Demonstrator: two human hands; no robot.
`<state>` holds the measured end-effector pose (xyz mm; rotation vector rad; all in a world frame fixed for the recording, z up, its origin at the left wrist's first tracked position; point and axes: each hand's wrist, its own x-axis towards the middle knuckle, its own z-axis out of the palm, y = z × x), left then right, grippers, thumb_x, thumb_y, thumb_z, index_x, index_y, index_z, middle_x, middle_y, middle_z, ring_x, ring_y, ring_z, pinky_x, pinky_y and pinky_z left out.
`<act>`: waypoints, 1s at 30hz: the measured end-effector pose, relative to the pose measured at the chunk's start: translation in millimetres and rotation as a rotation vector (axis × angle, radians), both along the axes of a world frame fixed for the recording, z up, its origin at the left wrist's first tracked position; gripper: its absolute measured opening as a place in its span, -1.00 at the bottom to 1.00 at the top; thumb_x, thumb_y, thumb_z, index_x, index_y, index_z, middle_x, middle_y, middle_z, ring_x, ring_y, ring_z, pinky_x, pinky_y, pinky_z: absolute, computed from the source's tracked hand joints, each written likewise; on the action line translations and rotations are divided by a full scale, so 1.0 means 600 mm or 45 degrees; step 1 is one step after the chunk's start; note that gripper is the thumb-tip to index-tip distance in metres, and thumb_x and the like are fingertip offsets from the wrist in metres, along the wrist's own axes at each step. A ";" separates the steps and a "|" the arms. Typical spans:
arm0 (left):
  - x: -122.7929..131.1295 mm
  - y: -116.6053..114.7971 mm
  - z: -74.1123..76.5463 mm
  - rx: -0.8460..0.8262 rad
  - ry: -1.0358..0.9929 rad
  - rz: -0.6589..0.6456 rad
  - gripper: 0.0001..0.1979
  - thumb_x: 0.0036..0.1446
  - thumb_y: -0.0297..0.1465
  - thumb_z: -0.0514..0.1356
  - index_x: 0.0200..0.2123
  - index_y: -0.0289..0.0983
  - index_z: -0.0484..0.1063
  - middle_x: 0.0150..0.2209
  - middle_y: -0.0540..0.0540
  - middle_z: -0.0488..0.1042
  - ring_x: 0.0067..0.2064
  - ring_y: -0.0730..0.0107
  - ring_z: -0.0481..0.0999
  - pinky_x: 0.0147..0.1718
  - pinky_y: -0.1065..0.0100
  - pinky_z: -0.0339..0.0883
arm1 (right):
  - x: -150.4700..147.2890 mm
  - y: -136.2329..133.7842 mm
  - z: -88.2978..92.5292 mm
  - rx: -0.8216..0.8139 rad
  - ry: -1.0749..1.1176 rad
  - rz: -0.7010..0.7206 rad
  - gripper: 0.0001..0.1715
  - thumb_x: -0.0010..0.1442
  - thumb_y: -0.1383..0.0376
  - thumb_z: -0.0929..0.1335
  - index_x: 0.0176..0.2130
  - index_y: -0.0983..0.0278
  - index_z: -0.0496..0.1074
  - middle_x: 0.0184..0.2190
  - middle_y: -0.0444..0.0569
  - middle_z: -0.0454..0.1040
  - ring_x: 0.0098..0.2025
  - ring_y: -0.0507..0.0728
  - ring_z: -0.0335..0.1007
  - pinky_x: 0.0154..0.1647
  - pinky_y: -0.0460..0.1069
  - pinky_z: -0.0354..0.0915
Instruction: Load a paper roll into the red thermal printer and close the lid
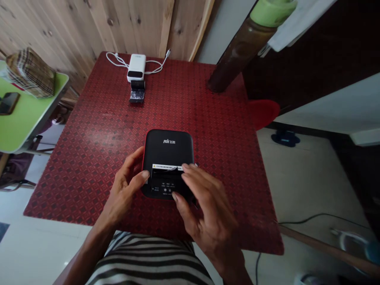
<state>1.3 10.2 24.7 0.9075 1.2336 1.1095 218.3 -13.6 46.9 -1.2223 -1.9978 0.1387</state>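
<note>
A black box-shaped device (169, 152) with a white logo, a yellow-white label strip and small buttons stands on the red patterned table (97, 134), near its front edge. My left hand (126, 186) grips the device's left side, thumb and fingers curled against it. My right hand (204, 209) lies over its front right corner, fingertips on the label slot and thumb by the buttons.
A white power bank (136, 67) with a white cable and a small black roll (137, 90) lie at the table's far side. A brown post (237, 51) stands at the far right. A green side table (26, 114) at left carries a phone (8, 103) and a plaid bag (31, 73).
</note>
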 end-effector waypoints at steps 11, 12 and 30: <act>-0.007 -0.001 0.001 -0.031 0.004 0.026 -0.40 0.30 -0.16 0.51 0.38 0.00 0.62 0.42 -0.13 0.61 0.42 -0.13 0.59 0.35 -0.03 0.51 | -0.008 -0.037 -0.051 -0.129 0.181 -0.302 -0.02 0.47 0.13 0.56 0.63 0.15 0.14 0.17 0.24 0.67 0.04 0.32 0.75 -0.07 0.19 0.78; -0.007 0.000 -0.001 -0.026 0.004 0.030 -0.41 0.31 -0.16 0.50 0.38 0.01 0.62 0.41 -0.11 0.61 0.42 -0.12 0.59 0.35 -0.02 0.50 | -0.010 -0.035 -0.052 -0.124 0.198 -0.304 -0.02 0.47 0.12 0.56 0.62 0.15 0.15 0.16 0.23 0.68 0.03 0.31 0.76 -0.09 0.18 0.78; 0.007 0.012 0.009 -0.100 -0.059 0.115 -0.45 0.25 -0.27 0.46 0.31 -0.04 0.67 0.32 -0.11 0.69 0.33 -0.10 0.67 0.34 -0.04 0.51 | -0.022 -0.032 -0.066 -0.179 0.421 -0.331 0.04 0.41 0.18 0.60 0.61 0.12 0.14 0.33 0.32 0.57 0.13 0.32 0.74 0.01 0.21 0.78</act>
